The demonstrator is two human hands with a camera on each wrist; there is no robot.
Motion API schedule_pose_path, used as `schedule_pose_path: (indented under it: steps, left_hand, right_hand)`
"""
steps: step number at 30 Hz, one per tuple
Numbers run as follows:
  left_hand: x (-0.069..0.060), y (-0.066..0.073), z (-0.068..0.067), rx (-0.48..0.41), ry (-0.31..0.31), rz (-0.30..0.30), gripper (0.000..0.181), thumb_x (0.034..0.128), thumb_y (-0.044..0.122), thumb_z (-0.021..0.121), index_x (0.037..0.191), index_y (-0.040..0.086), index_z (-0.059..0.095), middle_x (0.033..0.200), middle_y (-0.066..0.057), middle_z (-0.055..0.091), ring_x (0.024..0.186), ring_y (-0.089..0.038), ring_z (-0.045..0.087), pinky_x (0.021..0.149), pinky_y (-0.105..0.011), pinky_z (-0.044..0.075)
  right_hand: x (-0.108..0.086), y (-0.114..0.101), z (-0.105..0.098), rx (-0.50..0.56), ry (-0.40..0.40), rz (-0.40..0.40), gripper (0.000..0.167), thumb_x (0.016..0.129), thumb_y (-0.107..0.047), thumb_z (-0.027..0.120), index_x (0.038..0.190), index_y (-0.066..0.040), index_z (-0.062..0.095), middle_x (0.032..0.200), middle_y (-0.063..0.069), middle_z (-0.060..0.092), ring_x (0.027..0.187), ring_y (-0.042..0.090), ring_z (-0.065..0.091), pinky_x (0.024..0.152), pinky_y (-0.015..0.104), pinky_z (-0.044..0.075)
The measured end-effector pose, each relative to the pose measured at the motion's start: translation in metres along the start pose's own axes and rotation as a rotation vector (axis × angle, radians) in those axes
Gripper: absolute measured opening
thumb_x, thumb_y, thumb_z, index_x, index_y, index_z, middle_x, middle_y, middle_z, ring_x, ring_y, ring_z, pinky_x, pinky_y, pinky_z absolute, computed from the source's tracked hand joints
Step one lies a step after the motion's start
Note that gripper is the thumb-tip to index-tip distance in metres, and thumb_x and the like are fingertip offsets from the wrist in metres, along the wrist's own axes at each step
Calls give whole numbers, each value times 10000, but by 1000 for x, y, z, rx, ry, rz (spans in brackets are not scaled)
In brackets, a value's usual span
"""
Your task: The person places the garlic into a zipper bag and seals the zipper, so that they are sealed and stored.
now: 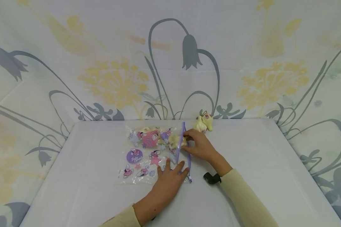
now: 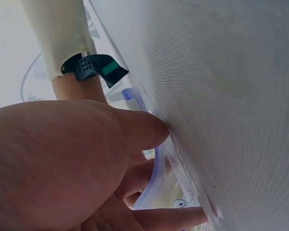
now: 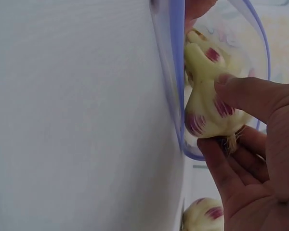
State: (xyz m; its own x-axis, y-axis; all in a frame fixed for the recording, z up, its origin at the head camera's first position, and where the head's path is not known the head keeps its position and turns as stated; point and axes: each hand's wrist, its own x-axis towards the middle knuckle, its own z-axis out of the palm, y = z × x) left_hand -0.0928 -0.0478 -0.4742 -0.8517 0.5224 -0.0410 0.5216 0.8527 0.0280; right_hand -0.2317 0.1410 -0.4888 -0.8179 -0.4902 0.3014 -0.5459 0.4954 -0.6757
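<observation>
A clear zip bag (image 1: pixel 143 162) with pink and purple cartoon prints lies on the white table, its purple-edged mouth facing right. Pale bulbs show through its upper part. At the mouth my right hand (image 1: pixel 201 146) pinches a garlic bulb (image 3: pixel 209 103) with purple streaks, thumb on one side and fingers on the other, in the right wrist view. My left hand (image 1: pixel 167 183) rests with spread fingers on the bag's lower right part, near the mouth; the left wrist view shows its thumb and fingers (image 2: pixel 173 219) against the bag.
More garlic bulbs (image 1: pixel 203 122) lie at the table's back edge, right of the bag; one bulb (image 3: pixel 203 215) shows low in the right wrist view. A floral cloth (image 1: pixel 170 63) hangs behind and at both sides of the table (image 1: pixel 88 189). A black strap (image 1: pixel 211 178) sits at my right wrist.
</observation>
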Motion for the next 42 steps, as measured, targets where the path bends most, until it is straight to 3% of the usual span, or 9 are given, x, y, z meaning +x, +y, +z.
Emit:
schedule_pose_path:
  steps: [7, 14, 26, 35, 42]
  left_hand:
    - [0, 1, 0, -7, -3, 1, 502, 1016, 114, 704, 1486, 275, 634, 1590, -20, 505, 1415, -550, 480, 937, -729, 526]
    - [-1, 2, 0, 6, 33, 5, 501, 998, 98, 720, 1464, 271, 654, 1570, -17, 521, 1400, -533, 502, 925, -722, 536]
    - [0, 2, 0, -9, 21, 2, 497, 1001, 87, 709, 1456, 282, 660, 1564, -3, 525, 1406, -531, 498, 933, -724, 530]
    - [0, 3, 1, -2, 10, -5, 488, 1008, 104, 704, 1458, 285, 657, 1568, 2, 520, 1415, -523, 492, 940, -720, 529]
    - [0, 1, 1, -5, 4, -6, 499, 1010, 96, 704, 1470, 279, 647, 1580, -6, 508, 1425, -537, 472, 940, -730, 524]
  right_hand:
    - [7, -2, 6, 37, 14, 36, 421, 844, -28, 882, 1214, 19, 688, 1152, 123, 699, 1087, 288, 737, 973, 385, 592]
    - [14, -4, 12, 40, 40, 37, 313, 854, -74, 886, 1113, -10, 721, 1102, 107, 731, 1058, 276, 752, 952, 377, 602]
    - [21, -14, 22, -26, 125, 75, 272, 827, -45, 863, 1049, 27, 723, 1033, 147, 737, 962, 319, 756, 886, 423, 620]
    - [15, -19, 9, -71, 28, 127, 365, 837, -130, 889, 1129, 7, 717, 1061, 112, 723, 1005, 293, 744, 923, 442, 604]
    - [14, -21, -4, -47, -44, 140, 414, 862, -123, 884, 1220, 10, 724, 1173, 128, 728, 1064, 292, 746, 962, 432, 597]
